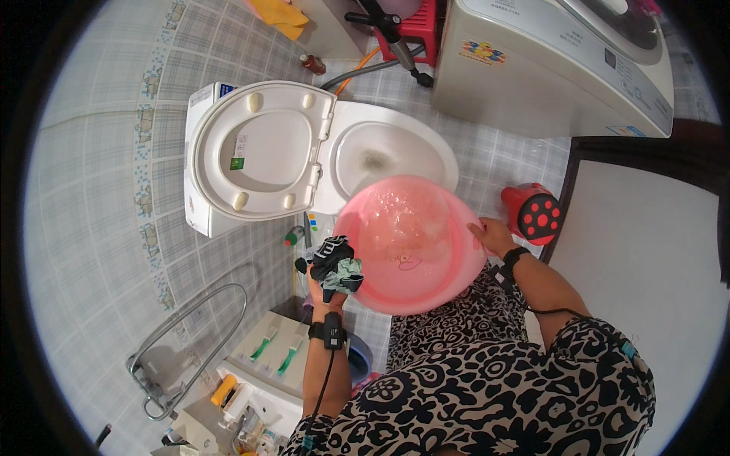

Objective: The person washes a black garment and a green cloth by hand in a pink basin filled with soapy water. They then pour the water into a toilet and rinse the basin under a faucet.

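Observation:
A round pink basin (464, 262) is held in front of me, its far edge overlapping the open toilet bowl (346, 144). Shiny, clear water appears to lie in its far part. My right hand (496, 237) is closed on the basin's right rim. At the left rim, my left hand (323, 298) is closed around bunched wet-looking cloths (334, 262), black and pale green, which hide most of its fingers. Whether that hand also grips the basin, I cannot tell. The toilet's lid and seat (205, 152) are raised, leaning away to the left.
A washing machine (517, 83) stands at the far right, near a red stool (422, 34). A red object with a black paw-patterned top (540, 218) is right of my right hand. Green brushes (289, 359) lie on the sink counter at lower left, beside a shower hose (242, 304).

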A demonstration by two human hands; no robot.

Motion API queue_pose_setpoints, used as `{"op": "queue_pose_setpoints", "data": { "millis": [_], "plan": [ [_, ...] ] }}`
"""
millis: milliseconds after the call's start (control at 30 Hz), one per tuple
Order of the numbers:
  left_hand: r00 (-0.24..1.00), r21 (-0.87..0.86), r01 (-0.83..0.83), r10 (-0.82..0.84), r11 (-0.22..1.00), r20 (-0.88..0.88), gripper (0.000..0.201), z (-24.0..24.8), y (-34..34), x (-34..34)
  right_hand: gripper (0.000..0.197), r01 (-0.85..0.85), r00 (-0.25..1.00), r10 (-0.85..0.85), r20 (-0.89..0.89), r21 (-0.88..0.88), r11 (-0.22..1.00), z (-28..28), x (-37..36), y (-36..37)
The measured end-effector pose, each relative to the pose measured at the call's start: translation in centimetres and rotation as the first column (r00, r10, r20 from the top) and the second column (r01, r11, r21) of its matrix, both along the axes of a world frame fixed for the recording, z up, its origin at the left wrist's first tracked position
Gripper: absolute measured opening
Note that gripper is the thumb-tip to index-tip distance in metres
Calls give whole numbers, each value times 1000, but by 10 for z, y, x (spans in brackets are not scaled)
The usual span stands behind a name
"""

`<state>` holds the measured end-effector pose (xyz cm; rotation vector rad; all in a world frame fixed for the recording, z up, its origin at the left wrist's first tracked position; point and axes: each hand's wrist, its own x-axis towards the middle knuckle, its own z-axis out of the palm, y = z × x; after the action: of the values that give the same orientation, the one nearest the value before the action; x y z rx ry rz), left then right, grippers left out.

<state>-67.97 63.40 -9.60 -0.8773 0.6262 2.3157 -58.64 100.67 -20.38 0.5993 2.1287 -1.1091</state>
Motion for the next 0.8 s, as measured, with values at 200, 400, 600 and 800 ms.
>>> {"op": "queue_pose_setpoints", "data": {
  "millis": [200,400,600,800],
  "plan": [
    [995,-10,-85,86,996,50,46,1,14,-11,48,32,999,-32,-5,-27,999,-9,5,9],
    [996,-222,3,17,975,90,39,12,30,-28,52,-27,999,27,-19,-17,999,-26,4,18],
    [993,60,61,-54,996,-109,50,0,16,-28,53,-54,998,55,43,-31,998,-21,-8,19],
    [998,145,-48,52,988,-23,39,2,32,-48,55,-55,990,62,126,-62,997,-24,-18,26]
  ]
}}
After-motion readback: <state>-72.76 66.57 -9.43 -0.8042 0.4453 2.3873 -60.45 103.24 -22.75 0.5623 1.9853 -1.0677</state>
